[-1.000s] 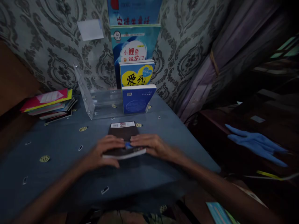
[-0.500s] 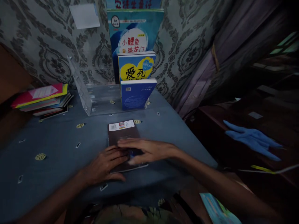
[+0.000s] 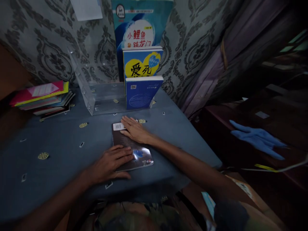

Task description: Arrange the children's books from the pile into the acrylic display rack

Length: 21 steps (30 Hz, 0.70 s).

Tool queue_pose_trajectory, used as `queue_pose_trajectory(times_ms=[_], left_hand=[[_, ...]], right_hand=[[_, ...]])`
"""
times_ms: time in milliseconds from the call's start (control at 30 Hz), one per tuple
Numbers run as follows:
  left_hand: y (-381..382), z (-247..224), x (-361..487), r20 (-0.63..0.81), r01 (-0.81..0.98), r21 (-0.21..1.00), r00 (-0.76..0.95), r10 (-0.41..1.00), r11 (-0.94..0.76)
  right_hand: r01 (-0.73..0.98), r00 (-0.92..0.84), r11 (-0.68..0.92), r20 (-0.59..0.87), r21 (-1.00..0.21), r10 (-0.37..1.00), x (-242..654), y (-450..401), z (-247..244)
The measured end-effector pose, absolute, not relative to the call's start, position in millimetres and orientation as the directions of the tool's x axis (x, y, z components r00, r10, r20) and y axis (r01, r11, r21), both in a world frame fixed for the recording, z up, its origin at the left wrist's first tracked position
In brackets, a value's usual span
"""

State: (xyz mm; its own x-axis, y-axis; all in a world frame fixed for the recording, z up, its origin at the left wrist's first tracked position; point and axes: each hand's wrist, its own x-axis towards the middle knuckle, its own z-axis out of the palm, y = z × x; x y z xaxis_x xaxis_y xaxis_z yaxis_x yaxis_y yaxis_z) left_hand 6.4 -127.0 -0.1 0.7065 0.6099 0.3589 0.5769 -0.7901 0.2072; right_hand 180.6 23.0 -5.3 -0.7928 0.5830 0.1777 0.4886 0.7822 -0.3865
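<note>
A dark brown book (image 3: 128, 141) lies flat on the table, with a white barcode label at its far edge and a blue patch near its lower right. Across its lower left rests my left hand (image 3: 114, 162), fingers stretched out and thumb spread toward me. My right hand (image 3: 136, 130) lies open on the book's far right part, fingertips over the label and hiding some of it. Just beyond the book, a clear acrylic stand (image 3: 106, 106) holds a blue book (image 3: 143, 94), a yellow-and-blue book (image 3: 141, 64) and a taller teal book (image 3: 144, 25).
A stack of books and booklets (image 3: 45, 96) sits at the table's left. The blue patterned tablecloth (image 3: 64, 166) covers the table. Off its right edge, a blue glove (image 3: 257, 136) lies on a dark red surface (image 3: 216, 118). Patterned curtain or wallpaper (image 3: 55, 48) stands behind.
My right hand has slid away from me along the book, from its middle to its far label. The left hand stays at the lower left. The view has tipped slightly downward.
</note>
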Motion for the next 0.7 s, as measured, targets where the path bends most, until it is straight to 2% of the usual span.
queue_pose_trajectory(times_ms=[100, 300, 567, 700], left_hand=[[-127.2, -0.4, 5.9, 0.366, 0.567, 0.213, 0.709, 0.603, -0.796], [-128.0, -4.2, 5.6, 0.406, 0.566, 0.220, 0.688, 0.602, -0.795], [-127.0, -3.3, 3.1, 0.395, 0.551, 0.243, 0.695, 0.600, -0.798], [-124.6, 4.9, 5.3, 0.410, 0.543, 0.254, 0.689, 0.598, -0.800]], right_hand=[[0.506, -0.779, 0.780, 0.195, -0.368, 0.596, 190.9, 3.8, -7.9], [0.416, -0.830, 0.830, 0.216, -0.372, 0.514, 225.6, -41.1, -8.7], [0.294, -0.884, 0.774, 0.149, -0.560, 0.443, 279.0, -91.8, 5.2], [0.244, -0.898, 0.767, 0.160, -0.594, 0.410, 295.0, -98.1, 3.9]])
